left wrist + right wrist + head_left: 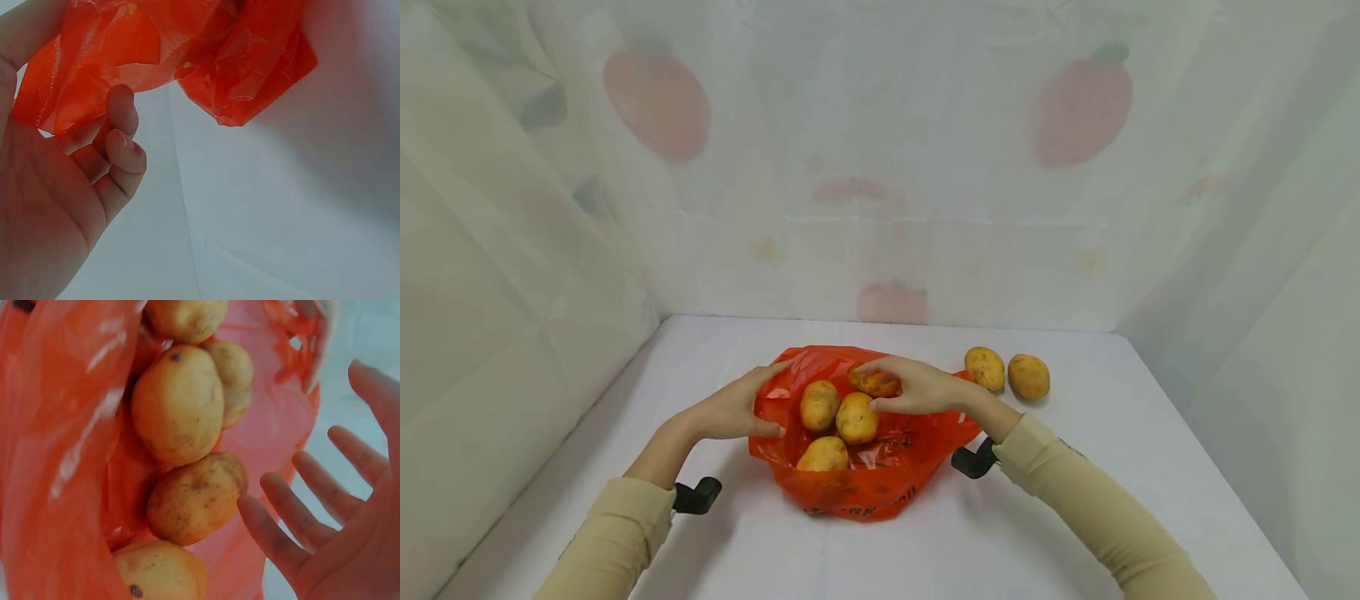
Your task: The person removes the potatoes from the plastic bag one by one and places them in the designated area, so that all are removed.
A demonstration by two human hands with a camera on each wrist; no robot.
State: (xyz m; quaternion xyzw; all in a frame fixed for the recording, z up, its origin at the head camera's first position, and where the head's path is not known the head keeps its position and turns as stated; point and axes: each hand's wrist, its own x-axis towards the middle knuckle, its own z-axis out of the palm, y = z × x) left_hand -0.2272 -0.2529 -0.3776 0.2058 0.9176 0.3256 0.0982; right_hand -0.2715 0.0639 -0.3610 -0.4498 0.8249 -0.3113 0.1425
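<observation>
Four potatoes (838, 417) already lie inside the orange plastic bag (857, 483) at the desk's (925, 550) centre; two potatoes (1006, 373) remain outside, just right of it, so the bagging appears about two-thirds done. Left hand (730, 410) pinches the bag's left rim, holding it open. Right hand (917, 387), fingers spread, rests over the fourth potato (874, 383).

Both hands forward, arms converging from the near corners.
I see my left hand (730, 410) with fingers curled in a grip; my right hand (917, 387) lies palm-down, fingers straight and spread.
</observation>
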